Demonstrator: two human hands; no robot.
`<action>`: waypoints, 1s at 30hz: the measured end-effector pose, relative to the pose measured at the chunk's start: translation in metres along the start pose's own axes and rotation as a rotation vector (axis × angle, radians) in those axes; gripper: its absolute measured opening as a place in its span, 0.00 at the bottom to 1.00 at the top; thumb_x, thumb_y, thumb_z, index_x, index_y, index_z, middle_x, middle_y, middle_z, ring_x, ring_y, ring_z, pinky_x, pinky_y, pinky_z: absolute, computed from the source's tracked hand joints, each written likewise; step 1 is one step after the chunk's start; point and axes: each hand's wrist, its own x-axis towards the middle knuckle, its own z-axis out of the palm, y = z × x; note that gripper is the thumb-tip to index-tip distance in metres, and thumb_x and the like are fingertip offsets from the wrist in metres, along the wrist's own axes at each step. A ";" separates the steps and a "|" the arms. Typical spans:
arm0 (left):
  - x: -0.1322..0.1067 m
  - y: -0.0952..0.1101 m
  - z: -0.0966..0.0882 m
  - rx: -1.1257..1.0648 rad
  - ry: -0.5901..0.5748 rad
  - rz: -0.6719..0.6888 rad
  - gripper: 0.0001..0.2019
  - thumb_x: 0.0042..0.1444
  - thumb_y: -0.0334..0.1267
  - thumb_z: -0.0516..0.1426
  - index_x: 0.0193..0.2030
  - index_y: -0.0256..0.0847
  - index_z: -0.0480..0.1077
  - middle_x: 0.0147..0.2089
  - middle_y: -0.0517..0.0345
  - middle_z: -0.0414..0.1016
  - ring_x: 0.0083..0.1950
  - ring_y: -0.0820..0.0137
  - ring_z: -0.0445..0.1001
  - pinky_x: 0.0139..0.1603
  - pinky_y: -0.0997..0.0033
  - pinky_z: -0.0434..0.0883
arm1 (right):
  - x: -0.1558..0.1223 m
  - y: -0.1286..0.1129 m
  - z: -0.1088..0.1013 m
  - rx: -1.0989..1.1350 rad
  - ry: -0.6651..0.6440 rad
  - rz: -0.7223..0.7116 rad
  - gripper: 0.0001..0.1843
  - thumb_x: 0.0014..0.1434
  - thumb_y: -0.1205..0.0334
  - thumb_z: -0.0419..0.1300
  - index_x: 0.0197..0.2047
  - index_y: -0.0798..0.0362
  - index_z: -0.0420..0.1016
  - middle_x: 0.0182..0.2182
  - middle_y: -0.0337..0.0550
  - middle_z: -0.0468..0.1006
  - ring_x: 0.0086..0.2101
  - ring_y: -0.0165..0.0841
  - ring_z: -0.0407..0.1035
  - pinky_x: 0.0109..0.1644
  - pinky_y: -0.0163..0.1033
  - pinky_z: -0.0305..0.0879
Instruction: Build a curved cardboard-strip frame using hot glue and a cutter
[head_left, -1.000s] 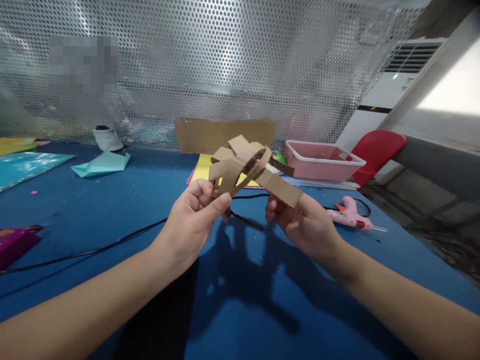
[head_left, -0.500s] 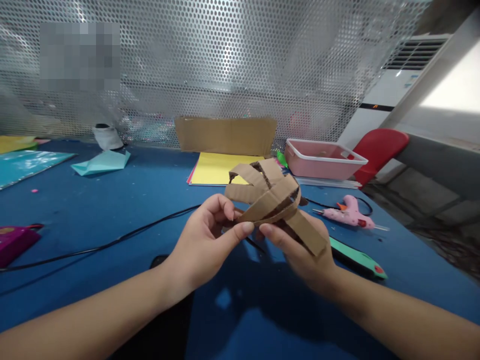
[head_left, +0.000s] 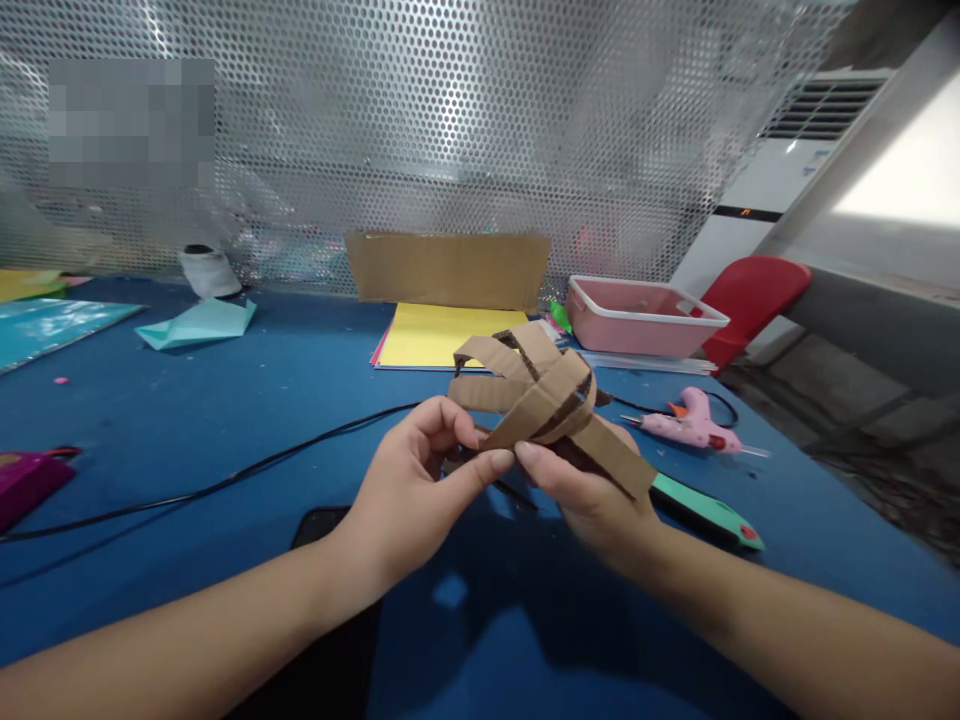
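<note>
Between my two hands, above the blue table, is a piece of woven cardboard strips (head_left: 536,395), curved like a small basket, with loose strip ends sticking out. My left hand (head_left: 420,480) pinches its near left edge between thumb and fingers. From the right, my right hand (head_left: 592,500) grips the near edge, its thumb close to the left thumb and its other fingers hidden beneath. One wide strip end slants down over the right hand. The underside of the woven piece cannot be seen.
Right of my hands lie a pink glue gun (head_left: 694,420) and a green-handled cutter (head_left: 709,512). A black cable (head_left: 247,470) crosses the table (head_left: 300,380). Behind are yellow paper (head_left: 427,335), a cardboard sheet (head_left: 450,270) and a pink basket (head_left: 645,318). A black phone-like slab (head_left: 322,660) lies under my left forearm.
The woven cardboard has tipped slightly, its slanting strip end shifting a little. Both hands keep their hold, with thumbs nearly meeting. The whole view has drifted slightly.
</note>
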 end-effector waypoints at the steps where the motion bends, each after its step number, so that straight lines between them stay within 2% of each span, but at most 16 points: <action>1: 0.000 0.000 0.000 0.013 0.008 -0.007 0.14 0.50 0.35 0.64 0.29 0.40 0.60 0.28 0.66 0.67 0.29 0.79 0.66 0.30 0.80 0.64 | 0.001 0.000 0.000 0.018 0.001 0.017 0.08 0.52 0.57 0.62 0.27 0.53 0.72 0.22 0.36 0.71 0.23 0.28 0.63 0.27 0.33 0.62; 4: 0.001 0.006 -0.001 0.092 -0.001 -0.017 0.13 0.50 0.36 0.65 0.30 0.40 0.62 0.29 0.65 0.69 0.30 0.78 0.68 0.32 0.78 0.65 | 0.006 0.002 -0.001 0.096 0.027 0.022 0.09 0.51 0.57 0.63 0.26 0.52 0.70 0.21 0.33 0.67 0.23 0.27 0.59 0.27 0.33 0.59; 8: 0.006 0.029 -0.009 0.324 -0.190 0.027 0.07 0.53 0.36 0.62 0.35 0.40 0.68 0.35 0.60 0.75 0.36 0.71 0.74 0.38 0.74 0.69 | 0.017 -0.001 -0.007 0.240 0.002 0.043 0.09 0.52 0.58 0.63 0.25 0.51 0.68 0.19 0.30 0.62 0.21 0.26 0.55 0.26 0.33 0.56; 10: 0.007 0.044 -0.014 0.485 -0.228 0.102 0.04 0.56 0.37 0.59 0.36 0.41 0.71 0.35 0.58 0.77 0.36 0.69 0.75 0.37 0.73 0.70 | 0.023 -0.010 -0.012 0.265 -0.063 0.084 0.08 0.51 0.59 0.62 0.25 0.51 0.67 0.17 0.30 0.60 0.19 0.25 0.53 0.24 0.33 0.53; 13: 0.008 0.066 -0.020 0.792 -0.176 0.353 0.06 0.57 0.39 0.58 0.31 0.42 0.74 0.25 0.61 0.74 0.26 0.72 0.69 0.28 0.74 0.64 | 0.028 -0.028 -0.016 0.216 -0.222 0.067 0.03 0.50 0.63 0.60 0.28 0.52 0.70 0.18 0.30 0.62 0.20 0.24 0.55 0.24 0.32 0.55; 15: 0.012 0.080 -0.023 0.935 -0.086 0.571 0.05 0.56 0.36 0.59 0.31 0.43 0.76 0.24 0.63 0.73 0.25 0.73 0.67 0.28 0.74 0.62 | 0.031 -0.042 -0.017 0.123 -0.351 0.033 0.04 0.48 0.68 0.59 0.30 0.52 0.72 0.21 0.32 0.67 0.22 0.25 0.60 0.27 0.32 0.59; 17: 0.021 0.094 -0.023 0.996 -0.069 0.735 0.03 0.53 0.34 0.62 0.34 0.44 0.77 0.30 0.62 0.76 0.32 0.71 0.71 0.36 0.75 0.63 | 0.033 -0.054 -0.016 -0.002 -0.450 0.034 0.06 0.45 0.72 0.58 0.28 0.52 0.71 0.22 0.31 0.67 0.23 0.25 0.60 0.27 0.31 0.59; 18: 0.027 0.101 -0.023 1.012 -0.110 0.759 0.06 0.51 0.34 0.63 0.38 0.44 0.77 0.34 0.62 0.77 0.37 0.70 0.72 0.40 0.76 0.64 | 0.035 -0.060 -0.016 -0.065 -0.487 0.036 0.07 0.44 0.73 0.57 0.26 0.52 0.69 0.21 0.30 0.66 0.22 0.24 0.59 0.26 0.30 0.58; 19: 0.033 0.108 -0.023 1.024 -0.199 0.775 0.12 0.50 0.35 0.64 0.44 0.43 0.76 0.40 0.61 0.78 0.42 0.69 0.73 0.44 0.77 0.64 | 0.036 -0.065 -0.015 -0.120 -0.523 0.028 0.07 0.43 0.75 0.56 0.24 0.52 0.67 0.20 0.29 0.64 0.21 0.23 0.57 0.24 0.29 0.55; 21: 0.046 0.122 -0.021 1.039 -0.372 0.713 0.23 0.49 0.31 0.64 0.54 0.40 0.72 0.52 0.59 0.76 0.53 0.67 0.70 0.51 0.78 0.63 | 0.039 -0.076 -0.015 -0.218 -0.593 -0.014 0.09 0.42 0.77 0.56 0.21 0.53 0.64 0.18 0.28 0.60 0.20 0.21 0.53 0.22 0.28 0.52; 22: 0.051 0.129 -0.020 1.030 -0.434 0.655 0.25 0.47 0.28 0.63 0.55 0.39 0.71 0.53 0.59 0.75 0.53 0.66 0.71 0.51 0.78 0.64 | 0.040 -0.080 -0.015 -0.266 -0.627 -0.041 0.10 0.42 0.78 0.56 0.21 0.53 0.62 0.18 0.27 0.59 0.20 0.21 0.53 0.22 0.28 0.51; 24: 0.060 0.141 -0.016 1.018 -0.557 0.508 0.22 0.46 0.28 0.63 0.51 0.39 0.74 0.48 0.62 0.78 0.47 0.66 0.74 0.43 0.77 0.67 | 0.044 -0.088 -0.016 -0.363 -0.675 -0.099 0.12 0.41 0.79 0.56 0.20 0.54 0.60 0.18 0.28 0.59 0.22 0.21 0.53 0.23 0.29 0.50; 26: 0.064 0.150 -0.012 1.006 -0.616 0.339 0.18 0.47 0.26 0.61 0.47 0.38 0.76 0.41 0.62 0.79 0.42 0.65 0.76 0.38 0.76 0.68 | 0.049 -0.093 -0.017 -0.445 -0.712 -0.155 0.12 0.42 0.79 0.57 0.21 0.54 0.60 0.21 0.28 0.61 0.24 0.22 0.56 0.25 0.29 0.53; 28: 0.065 0.152 -0.009 0.973 -0.643 0.181 0.15 0.44 0.25 0.63 0.41 0.37 0.77 0.37 0.59 0.79 0.38 0.63 0.76 0.36 0.74 0.67 | 0.053 -0.095 -0.017 -0.539 -0.747 -0.182 0.11 0.42 0.79 0.58 0.23 0.54 0.62 0.22 0.29 0.64 0.24 0.22 0.58 0.26 0.29 0.55; 30: 0.062 0.146 -0.008 0.957 -0.653 0.113 0.17 0.37 0.28 0.68 0.38 0.38 0.77 0.33 0.58 0.78 0.34 0.63 0.75 0.33 0.73 0.66 | 0.055 -0.094 -0.016 -0.694 -0.758 -0.167 0.10 0.43 0.77 0.60 0.24 0.54 0.64 0.22 0.30 0.65 0.23 0.22 0.58 0.25 0.30 0.54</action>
